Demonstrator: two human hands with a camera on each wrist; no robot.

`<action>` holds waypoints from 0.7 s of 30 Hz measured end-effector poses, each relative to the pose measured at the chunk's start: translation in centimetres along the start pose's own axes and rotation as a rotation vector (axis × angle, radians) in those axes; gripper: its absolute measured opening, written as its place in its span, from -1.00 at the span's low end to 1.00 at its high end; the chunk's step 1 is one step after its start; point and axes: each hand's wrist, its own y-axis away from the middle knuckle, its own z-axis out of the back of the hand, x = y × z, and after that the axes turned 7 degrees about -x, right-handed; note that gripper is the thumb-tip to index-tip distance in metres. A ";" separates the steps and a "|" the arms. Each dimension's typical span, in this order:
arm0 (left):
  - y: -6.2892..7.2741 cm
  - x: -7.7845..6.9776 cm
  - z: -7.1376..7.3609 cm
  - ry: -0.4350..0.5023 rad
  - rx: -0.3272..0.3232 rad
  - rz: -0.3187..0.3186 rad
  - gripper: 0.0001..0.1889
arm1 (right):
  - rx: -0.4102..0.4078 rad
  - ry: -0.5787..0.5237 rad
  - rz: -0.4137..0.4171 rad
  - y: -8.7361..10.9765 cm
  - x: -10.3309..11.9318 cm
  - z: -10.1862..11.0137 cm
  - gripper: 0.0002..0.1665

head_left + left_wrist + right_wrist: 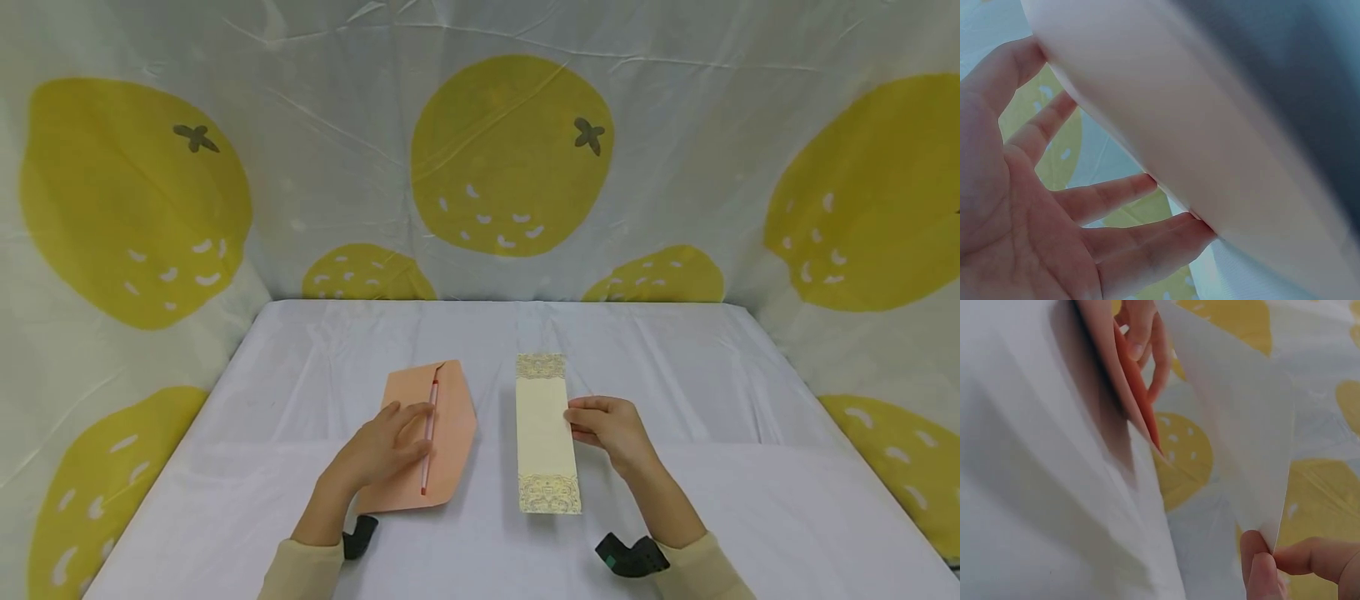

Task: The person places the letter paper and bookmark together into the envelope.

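Observation:
My left hand [382,446] holds a salmon-pink envelope [453,450], its pointed flap facing right. The fingers are spread, with their tips along the paper's edge [1147,162] in the left wrist view. A narrow pale strip [426,471] with red ends lies lengthwise along the envelope, beside the fingertips. The envelope gapes in the right wrist view, showing its orange inside [1135,381]. To its right, my right hand [615,429] pinches the right edge of a long cream card [542,425] with patterned bands at both ends. Thumb and fingertips meet at the card's edge [1269,534].
A white cloth covers the table [720,500], with a crease running across it. Behind and at the sides hangs a pale curtain [315,167] printed with large yellow fruit. Each wrist wears a black device [633,557].

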 end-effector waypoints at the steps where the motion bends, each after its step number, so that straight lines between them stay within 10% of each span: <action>1: 0.0 0.0 0.0 -0.001 0.001 0.001 -0.43 | 0.001 -0.004 0.001 0.0 0.0 -0.2 -0.63; 21: -0.1 0.0 -0.2 -0.018 -0.011 0.004 -0.43 | 0.042 -0.085 -0.002 -0.6 0.3 -5.6 -0.73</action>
